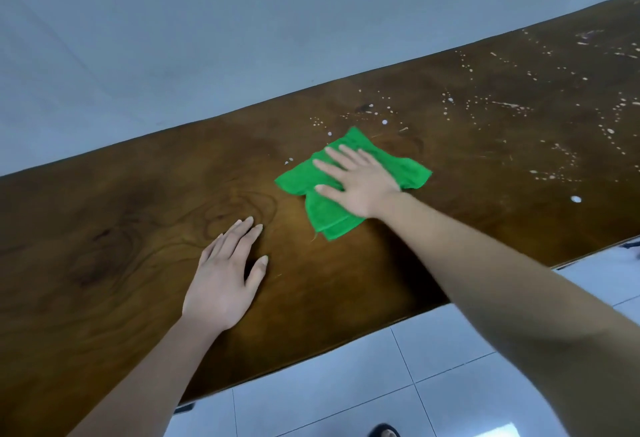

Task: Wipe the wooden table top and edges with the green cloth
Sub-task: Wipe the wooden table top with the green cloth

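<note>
Right hand [360, 183] flat, fingers spread, pressing green cloth [414, 171] onto wooden table top [121, 228] mid-board, likely for even pressure; white specks [519, 104] lie beyond; left hand [225, 280] open, palm down, apparently bracing.

The right hand [360, 183] lies flat over the middle of the green cloth [320, 213], so that part of the fabric and the wood beneath it are hidden, and the hand's outline is slightly smeared with motion blur. The wooden table [121, 228] runs out of the picture at the left, right and lower-left edges, so its ends and most of its legs cannot be seen, and both forearms are cut off by the bottom and right edges. At the bottom edge a dark shoe or sandal [384, 431] on the tiled floor [329, 391] is cropped, and a small dark shape [632, 245] at the right edge is too blurred to identify.
</note>
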